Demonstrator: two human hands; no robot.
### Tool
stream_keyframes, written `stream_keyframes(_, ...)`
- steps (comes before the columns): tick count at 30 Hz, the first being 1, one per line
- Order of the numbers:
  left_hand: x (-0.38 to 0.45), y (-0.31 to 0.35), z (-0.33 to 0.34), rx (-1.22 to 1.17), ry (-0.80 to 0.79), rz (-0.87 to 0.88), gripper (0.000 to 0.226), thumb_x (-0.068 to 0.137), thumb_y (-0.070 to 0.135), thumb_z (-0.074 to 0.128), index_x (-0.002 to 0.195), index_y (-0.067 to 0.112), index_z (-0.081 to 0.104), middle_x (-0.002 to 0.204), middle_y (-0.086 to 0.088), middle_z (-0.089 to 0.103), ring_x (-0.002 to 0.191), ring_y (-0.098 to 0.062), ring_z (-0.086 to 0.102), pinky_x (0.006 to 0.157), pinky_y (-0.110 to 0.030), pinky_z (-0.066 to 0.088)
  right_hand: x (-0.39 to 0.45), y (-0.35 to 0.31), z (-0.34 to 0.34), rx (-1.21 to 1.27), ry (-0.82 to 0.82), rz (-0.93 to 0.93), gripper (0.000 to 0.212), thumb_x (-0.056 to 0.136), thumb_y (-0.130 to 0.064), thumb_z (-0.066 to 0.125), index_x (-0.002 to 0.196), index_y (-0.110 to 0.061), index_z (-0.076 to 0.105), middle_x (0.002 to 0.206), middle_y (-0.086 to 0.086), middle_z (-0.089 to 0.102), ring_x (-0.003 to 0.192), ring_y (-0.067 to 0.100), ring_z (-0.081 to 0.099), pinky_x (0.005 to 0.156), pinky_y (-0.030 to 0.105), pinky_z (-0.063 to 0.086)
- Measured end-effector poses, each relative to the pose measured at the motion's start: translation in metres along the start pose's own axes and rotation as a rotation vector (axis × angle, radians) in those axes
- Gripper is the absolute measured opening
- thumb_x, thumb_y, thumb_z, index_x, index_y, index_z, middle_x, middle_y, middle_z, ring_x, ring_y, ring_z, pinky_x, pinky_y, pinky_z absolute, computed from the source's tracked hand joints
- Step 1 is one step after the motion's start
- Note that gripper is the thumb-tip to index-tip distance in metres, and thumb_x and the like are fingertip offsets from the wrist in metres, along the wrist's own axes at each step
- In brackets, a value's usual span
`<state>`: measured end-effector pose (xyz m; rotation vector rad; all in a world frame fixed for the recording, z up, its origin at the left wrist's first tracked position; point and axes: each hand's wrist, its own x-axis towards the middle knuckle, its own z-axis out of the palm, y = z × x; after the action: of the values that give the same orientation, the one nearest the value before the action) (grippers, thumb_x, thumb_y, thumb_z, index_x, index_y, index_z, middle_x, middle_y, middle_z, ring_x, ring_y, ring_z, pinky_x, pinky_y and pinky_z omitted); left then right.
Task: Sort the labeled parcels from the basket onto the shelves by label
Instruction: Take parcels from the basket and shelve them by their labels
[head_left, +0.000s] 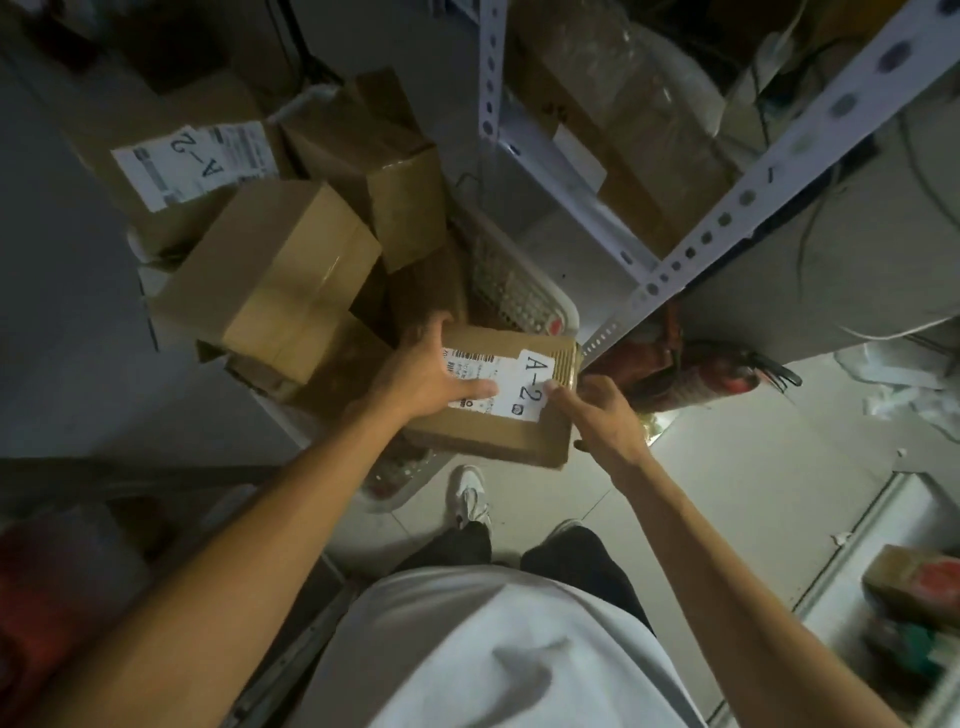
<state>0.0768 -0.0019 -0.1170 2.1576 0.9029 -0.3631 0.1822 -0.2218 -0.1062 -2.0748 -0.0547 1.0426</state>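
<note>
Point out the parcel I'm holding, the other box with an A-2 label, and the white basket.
Held parcel (488, 436): head view, bare cardboard below its label.
Other A-2 box (192, 161): head view, on its white label.
White basket (563, 306): head view, on its right rim.

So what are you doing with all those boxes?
A person holds a box with both hands over a white basket full of parcels. The left hand lies across the box's top and label; the right hand grips its right edge. The label reads A-2. Another A-2 box sits at the back of the pile. A metal shelf stands just to the right, so this box is likely headed there.
</note>
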Motion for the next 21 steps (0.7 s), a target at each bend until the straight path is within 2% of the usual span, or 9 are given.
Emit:
stream_keyframes(3, -0.011, 0.001, 0.008, -0.057, 0.099, -0.088, 0.107, 0.058, 0.069, 0.079, 0.138, 0.028, 0.022, 0.135, -0.007, 0.043, 0.096, -0.018, 0.052, 0.056, -0.021, 0.04, -0.013, 0.007, 0.008, 0.051, -0.006, 0.073, 0.079, 0.079, -0.066, 0.069, 0.139, -0.019, 0.046, 0.127, 0.001, 0.059, 0.102, 0.019, 0.063, 0.073, 0.039, 0.059)
stream_keyframes(7, -0.024, 0.006, 0.014, -0.102, 0.209, -0.158, 0.101, 0.057, 0.072, 0.078, 0.129, 0.021, 0.029, 0.125, -0.006, 0.045, 0.081, -0.01, 0.045, 0.047, -0.016, 0.029, -0.022, 0.009, 0.021, 0.312, 0.023, 0.214, 0.064, 0.082, -0.056, 0.073, 0.128, -0.02, 0.045, 0.113, 0.002, 0.055, 0.101, 0.026, 0.06, 0.066, 0.035, 0.055)
stream_keyframes(9, -0.031, 0.009, 0.017, -0.103, 0.241, -0.149, 0.094, 0.061, 0.072, 0.076, 0.124, 0.018, 0.031, 0.122, -0.007, 0.045, 0.075, -0.007, 0.045, 0.045, -0.016, 0.031, -0.022, 0.007, 0.024, 0.456, 0.067, 0.198, 0.06, 0.084, -0.047, 0.074, 0.126, -0.013, 0.047, 0.109, 0.002, 0.06, 0.101, 0.026, 0.063, 0.071, 0.034, 0.057)
stream_keyframes(11, -0.039, 0.009, 0.02, -0.129, 0.203, -0.116, 0.082, 0.066, 0.07, 0.074, 0.114, 0.02, 0.03, 0.115, -0.005, 0.05, 0.072, -0.006, 0.051, 0.042, -0.015, 0.036, -0.02, 0.005, 0.027, 0.549, 0.131, 0.133, 0.059, 0.087, -0.034, 0.075, 0.133, -0.008, 0.05, 0.12, 0.007, 0.065, 0.107, 0.024, 0.065, 0.083, 0.035, 0.058)
stream_keyframes(13, -0.047, 0.004, 0.024, -0.148, 0.127, -0.085, 0.076, 0.072, 0.069, 0.069, 0.117, 0.023, 0.03, 0.111, -0.001, 0.056, 0.071, -0.004, 0.054, 0.041, -0.012, 0.037, -0.021, 0.004, 0.031, 0.578, 0.169, 0.066, 0.06, 0.087, -0.023, 0.076, 0.138, -0.007, 0.047, 0.129, 0.007, 0.063, 0.114, 0.023, 0.064, 0.098, 0.04, 0.053)
stream_keyframes(16, -0.058, -0.006, 0.029, -0.082, 0.07, -0.073, 0.084, 0.078, 0.076, 0.056, 0.138, 0.021, 0.033, 0.124, -0.002, 0.06, 0.094, -0.015, 0.061, 0.055, -0.016, 0.041, -0.023, 0.01, 0.037, 0.49, 0.181, 0.011, 0.051, 0.09, -0.026, 0.073, 0.134, -0.013, 0.05, 0.128, 0.001, 0.063, 0.117, 0.022, 0.062, 0.103, 0.044, 0.05)
stream_keyframes(18, -0.064, -0.008, 0.033, -0.046, 0.095, -0.106, 0.09, 0.079, 0.077, 0.053, 0.146, 0.02, 0.032, 0.139, -0.006, 0.054, 0.119, -0.027, 0.057, 0.081, -0.033, 0.051, -0.025, 0.015, 0.042, 0.421, 0.168, 0.017, 0.056, 0.093, -0.035, 0.069, 0.141, -0.016, 0.048, 0.133, 0.002, 0.062, 0.115, 0.02, 0.063, 0.093, 0.041, 0.054)
stream_keyframes(19, -0.068, -0.008, 0.036, -0.045, 0.105, -0.127, 0.094, 0.08, 0.076, 0.053, 0.15, 0.019, 0.026, 0.147, -0.008, 0.048, 0.128, -0.03, 0.051, 0.093, -0.041, 0.047, -0.026, 0.017, 0.044, 0.382, 0.153, 0.021, 0.061, 0.092, -0.039, 0.068, 0.145, -0.019, 0.045, 0.132, 0.002, 0.062, 0.111, 0.019, 0.065, 0.085, 0.038, 0.056)
stream_keyframes(21, -0.075, -0.006, 0.041, -0.094, 0.104, -0.135, 0.096, 0.083, 0.071, 0.055, 0.154, 0.018, 0.019, 0.152, -0.007, 0.041, 0.134, -0.03, 0.046, 0.1, -0.043, 0.043, -0.027, 0.021, 0.047, 0.313, 0.102, 0.004, 0.069, 0.088, -0.044, 0.071, 0.148, -0.029, 0.04, 0.126, 0.0, 0.065, 0.102, 0.016, 0.068, 0.073, 0.032, 0.055)
